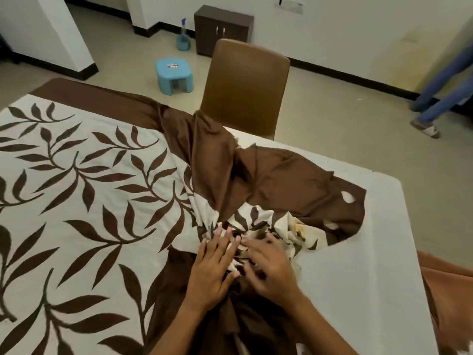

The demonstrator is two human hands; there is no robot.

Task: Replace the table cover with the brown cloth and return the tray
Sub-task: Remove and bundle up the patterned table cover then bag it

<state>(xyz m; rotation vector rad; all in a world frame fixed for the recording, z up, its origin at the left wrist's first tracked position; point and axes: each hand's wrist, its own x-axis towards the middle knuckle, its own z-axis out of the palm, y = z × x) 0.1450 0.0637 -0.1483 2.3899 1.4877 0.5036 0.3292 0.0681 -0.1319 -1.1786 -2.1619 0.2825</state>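
The left hand (213, 267) lies flat with straight fingers pressing the bunched middle of the leaf-patterned brown cloth (84, 180), while the right hand (268, 265), blurred, has its fingers curled into the same bunch, though I cannot tell whether it truly grips. The cloth lies smooth over the table's left part and crumpled at the centre, leaving the white table cover (378, 239) bare on the right, beyond it a brown chair (245, 85)
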